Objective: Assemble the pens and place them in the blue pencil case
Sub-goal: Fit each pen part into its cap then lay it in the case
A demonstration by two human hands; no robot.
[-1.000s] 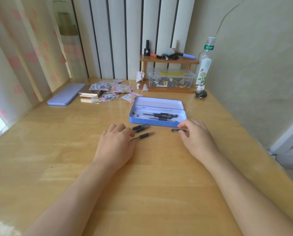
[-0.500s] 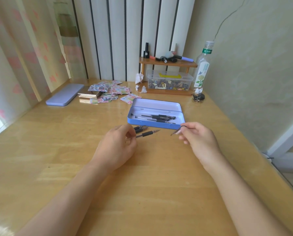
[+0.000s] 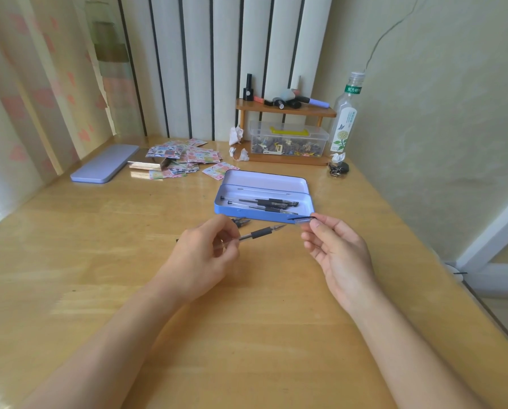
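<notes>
Clear pen barrel point(image 3: 258, 233) pinched in left hand point(image 3: 201, 255), tip aimed right at cap point(image 3: 301, 219) pinched in right hand point(image 3: 339, 255); small gap between, axes nearly in line. Blue pencil case point(image 3: 241, 212) open just behind.

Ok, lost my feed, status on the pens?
Left hand holds pen, right hand holds cap, not yet joined. Case open, pens inside. Nothing in the way.

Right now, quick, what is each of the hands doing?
Left hand: closed, holding an uncapped pen.
Right hand: closed, pinching a clear pen cap near the pen's tip.
</notes>
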